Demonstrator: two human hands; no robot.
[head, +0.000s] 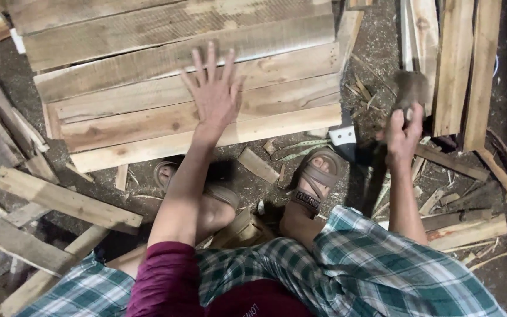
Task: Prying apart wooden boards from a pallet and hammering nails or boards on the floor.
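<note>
The left hand (213, 94) lies flat, fingers spread, on the planks (177, 76), whose long axis runs left-right. The right hand (405, 130), well right, grips a blurred hammer (411, 88).

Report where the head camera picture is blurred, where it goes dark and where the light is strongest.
Head view: the right hand and the grey-brown object it grips are motion-blurred; the open left hand, flat on the pale rough-sawn wooden planks, is sharp; light is strongest on those planks; the right edge and bottom-left corner fall into deep shadow.
</note>
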